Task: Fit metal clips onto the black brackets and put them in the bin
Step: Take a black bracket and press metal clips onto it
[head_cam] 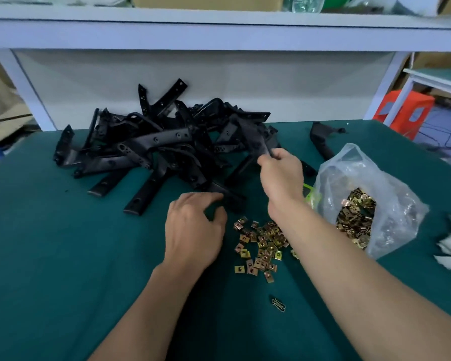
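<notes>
The green cloth-covered tabletop (63, 243) carries a heap of black angled plastic brackets (167, 144) at the back. A clear plastic bag of brass-coloured metal clips (362, 183) lies to the right. The right hand (281, 173) pinches one black bracket (255, 136) at the heap's edge. The left hand (193, 230) is loosely curled, thumb apart, beside the loose clips (261, 246).

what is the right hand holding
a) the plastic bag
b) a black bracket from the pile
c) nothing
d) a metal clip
b: the right hand pinches the end of a black bracket at the near edge of the pile, while the loose metal clips lie on the green cloth and the plastic bag sits off to the side.
</notes>
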Available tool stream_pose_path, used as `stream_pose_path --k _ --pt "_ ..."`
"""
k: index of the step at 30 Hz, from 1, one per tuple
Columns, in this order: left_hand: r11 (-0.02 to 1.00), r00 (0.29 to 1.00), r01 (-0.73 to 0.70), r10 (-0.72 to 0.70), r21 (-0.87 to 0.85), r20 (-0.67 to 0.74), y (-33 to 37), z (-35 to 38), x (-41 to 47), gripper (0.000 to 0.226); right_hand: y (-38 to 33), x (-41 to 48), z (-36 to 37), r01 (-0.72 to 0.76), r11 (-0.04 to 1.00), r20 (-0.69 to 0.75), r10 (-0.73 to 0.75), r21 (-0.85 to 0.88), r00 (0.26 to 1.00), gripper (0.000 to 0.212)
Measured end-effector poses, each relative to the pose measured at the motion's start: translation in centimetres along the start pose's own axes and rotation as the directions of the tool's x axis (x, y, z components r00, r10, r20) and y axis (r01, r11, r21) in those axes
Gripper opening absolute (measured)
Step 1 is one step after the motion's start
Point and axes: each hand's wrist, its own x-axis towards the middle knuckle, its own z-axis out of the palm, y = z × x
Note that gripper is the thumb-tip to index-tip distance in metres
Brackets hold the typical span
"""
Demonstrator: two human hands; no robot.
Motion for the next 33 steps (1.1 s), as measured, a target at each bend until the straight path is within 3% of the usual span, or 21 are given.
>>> stream_pose_path --k 3,5,6,8,10,12,14,18,20,22,24,25,26,27,29,31,33 --pt "0.963 0.991 0.126 -0.135 -0.239 -0.021 0.0 -1.1 -0.5 0.050 -0.8 -3.3 -1.9 0.053 0.973 0.080 -0.072 0.225 0.994 0.018" --pt "0.947 0.993 0.076 -0.101 -0.314 -0.065 0.2 -2.0 -0.4 0.061 -0.6 -5.0 -3.1 -0.002 0.954 0.203 -0.062 0.300 0.977 0.023" --pt "0.948 0.993 0.030 -0.065 -0.317 -0.101 0.3 -2.4 -0.4 0.065 -0.4 -5.6 -3.6 -0.102 0.935 0.309 -0.008 0.339 0.951 0.025" --pt "0.959 0.988 -0.056 0.013 -0.277 -0.156 0.5 -2.7 -0.7 0.067 0.4 -6.3 -4.3 -0.395 0.841 0.587 0.118 0.370 0.801 0.027" --pt "0.968 0.991 -0.068 0.037 -0.241 -0.131 0.5 -2.5 -1.2 0.063 1.3 -6.5 -5.0 -0.601 0.722 0.761 0.163 0.342 0.628 0.029" --pt "0.975 0.999 -0.033 0.023 -0.221 -0.049 0.3 -2.2 -1.4 0.055 2.3 -6.5 -5.5 -0.693 0.643 0.809 0.190 0.325 0.556 0.032" --pt "0.969 0.999 0.005 0.004 -0.248 0.035 0.1 -2.1 -1.4 0.048 2.8 -6.6 -5.6 -0.724 0.622 0.815 0.227 0.300 0.533 0.032" --pt "0.908 0.997 0.064 -0.042 -0.414 0.061 0.5 -2.4 -0.5 0.021 3.0 -6.8 -5.3 -0.708 0.694 0.837 0.304 0.132 0.454 0.037" --pt "0.850 0.995 0.096 -0.066 -0.518 0.076 0.8 -2.3 -0.2 0.029 3.2 -7.0 -5.4 -0.690 0.718 0.854 0.299 0.092 0.425 0.057" --pt "0.766 0.985 0.171 -0.148 -0.619 0.089 0.6 -2.4 0.0 0.035 3.2 -7.5 -5.3 -0.656 0.744 0.850 0.259 0.128 0.459 0.066" --pt "0.707 0.966 0.237 -0.246 -0.666 0.083 0.2 -2.8 0.0 0.032 3.0 -8.0 -5.2 -0.539 0.824 0.799 0.200 0.176 0.567 0.045" --pt "0.710 0.961 0.250 -0.264 -0.658 0.080 -0.1 -2.9 0.0 0.034 2.8 -8.3 -5.2 -0.398 0.906 0.753 0.158 0.148 0.639 0.028" --pt "0.733 0.962 0.249 -0.261 -0.633 0.076 -0.2 -3.1 -0.1 0.038 2.6 -8.5 -5.3 -0.185 0.982 0.691 0.108 0.039 0.715 0.023" --pt "0.760 0.966 0.240 -0.247 -0.604 0.073 -0.3 -3.2 -0.2 0.041 2.5 -8.8 -5.3 0.059 0.989 0.613 0.038 -0.137 0.789 0.028" --pt "0.813 0.974 0.217 -0.217 -0.540 0.066 0.1 -3.2 -0.5 0.044 2.5 -9.3 -4.9 0.400 0.775 0.454 -0.166 -0.488 0.875 0.046" --pt "0.858 0.981 0.196 -0.173 -0.475 0.092 1.0 -2.9 -1.1 0.045 2.6 -9.9 -4.3 0.460 0.541 0.350 -0.300 -0.704 0.887 0.064" --pt "0.807 0.979 0.201 -0.171 -0.555 0.106 1.6 -2.9 -1.2 0.048 2.6 -10.0 -3.8 0.424 0.501 0.285 -0.333 -0.754 0.899 0.058"
